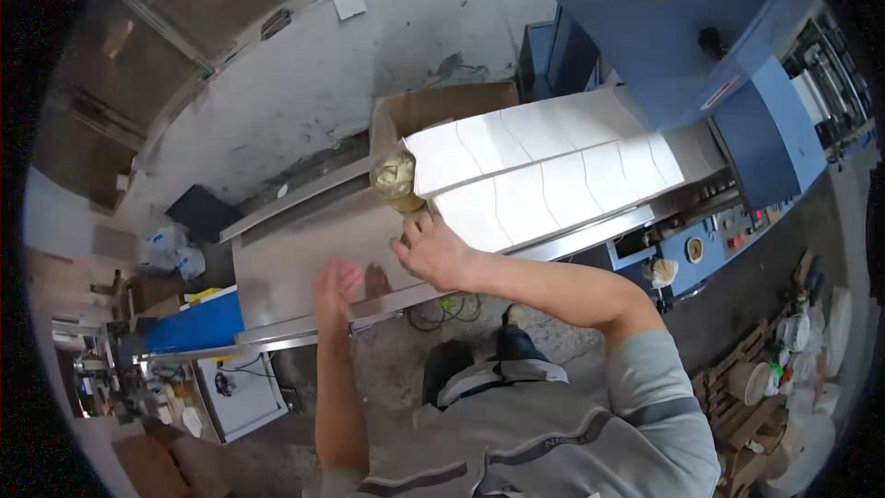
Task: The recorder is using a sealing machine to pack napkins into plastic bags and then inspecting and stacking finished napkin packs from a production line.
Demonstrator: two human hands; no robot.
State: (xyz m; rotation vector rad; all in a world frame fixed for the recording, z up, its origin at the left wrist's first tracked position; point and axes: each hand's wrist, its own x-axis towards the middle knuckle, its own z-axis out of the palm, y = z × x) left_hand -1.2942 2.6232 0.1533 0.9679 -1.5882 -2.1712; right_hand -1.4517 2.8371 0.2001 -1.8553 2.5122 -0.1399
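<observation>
Our right hand (433, 254) rests fingers spread, holding nothing, at the near end of the white sheets (553, 171) on the table (295, 263); our left hand (336, 286) hovers open beside it. A careless nudge could skew the stack against the jar (395, 177).

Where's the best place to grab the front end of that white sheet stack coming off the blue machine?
Take the white sheet stack at its near-left end, beside the right hand, coming in from the bare conveyor table. That end is free, while the far end runs under the blue machine.
</observation>
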